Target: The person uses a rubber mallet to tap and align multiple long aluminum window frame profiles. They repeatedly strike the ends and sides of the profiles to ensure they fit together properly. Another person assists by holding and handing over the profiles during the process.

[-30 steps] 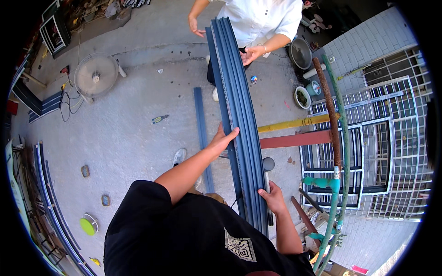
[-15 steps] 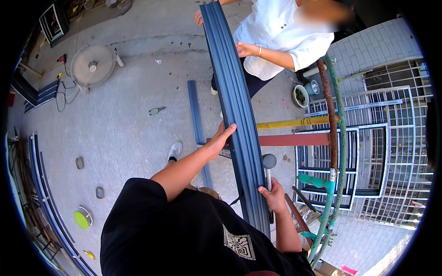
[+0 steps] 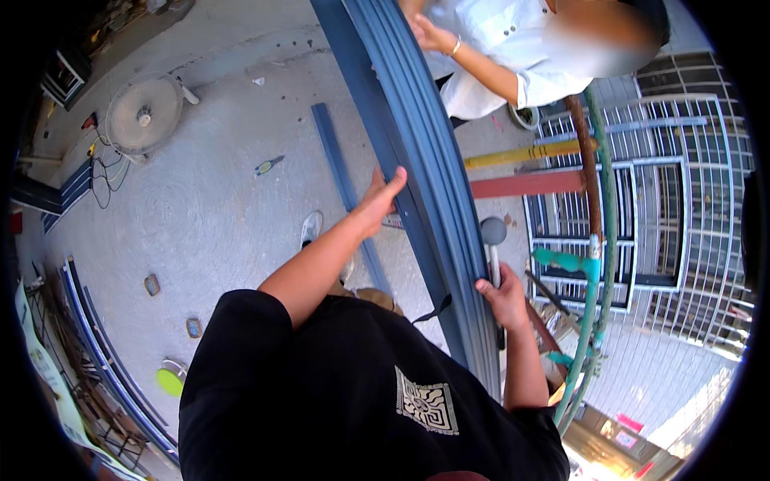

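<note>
A long grooved blue-grey metal profile (image 3: 425,120) runs slantwise between me and another person. My left hand (image 3: 380,202) is closed on its left edge, thumb on the near side and the other fingers mostly hidden behind. At the profile's right edge, my right hand (image 3: 505,297) is closed around the handle of a round-headed grey mallet (image 3: 493,231). The mallet's head points away from me, and my thumb reaches toward the profile. Across from me, the other person's hand (image 3: 435,35), with a bracelet on the wrist, is beside the profile's far part.
A red beam (image 3: 529,184) and a yellow bar (image 3: 525,152) stick out beneath the profile toward green poles (image 3: 593,297). Barred metal frames (image 3: 658,216) stand at the right. On the floor lie another profile (image 3: 333,148), pliers (image 3: 269,165) and a round fan (image 3: 144,112).
The profile has tilted and shifted, its near end moving right and its flat left side now showing more. Both my hands moved with it. The other person leans farther right.
</note>
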Demonstrator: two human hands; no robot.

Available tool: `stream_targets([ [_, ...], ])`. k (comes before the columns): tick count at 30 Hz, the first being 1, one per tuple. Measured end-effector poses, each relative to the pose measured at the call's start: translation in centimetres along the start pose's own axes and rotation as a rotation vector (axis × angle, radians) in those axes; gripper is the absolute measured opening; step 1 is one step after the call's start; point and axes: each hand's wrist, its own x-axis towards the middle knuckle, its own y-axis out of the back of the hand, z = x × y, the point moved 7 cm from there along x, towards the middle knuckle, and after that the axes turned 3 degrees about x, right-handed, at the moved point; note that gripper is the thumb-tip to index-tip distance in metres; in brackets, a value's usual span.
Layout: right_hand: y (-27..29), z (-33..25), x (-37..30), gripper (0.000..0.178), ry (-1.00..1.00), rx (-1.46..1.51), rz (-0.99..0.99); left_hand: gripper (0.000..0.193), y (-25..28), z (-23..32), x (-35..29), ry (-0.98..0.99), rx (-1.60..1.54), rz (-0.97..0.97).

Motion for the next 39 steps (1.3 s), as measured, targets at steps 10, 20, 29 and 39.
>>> stream_targets([
  [10,3.8,-0.9,-1.2,0.059,0.036,0.184,-0.066,0.086,0.7,0.5,0.2,0.016,-0.051,-0.045],
  [20,2.8,-0.1,-1.9,0.051,-0.015,0.207,-0.075,0.080,0.9,0.8,0.1,0.027,-0.028,-0.072],
  [29,2.7,-0.1,-2.3,0.076,-0.064,0.191,-0.101,0.076,1.0,0.7,0.7,0.042,-0.001,-0.066],
  [39,2.3,1.6,-2.8,0.075,-0.070,0.162,-0.110,0.078,0.9,0.8,1.1,0.069,-0.015,-0.074],
])
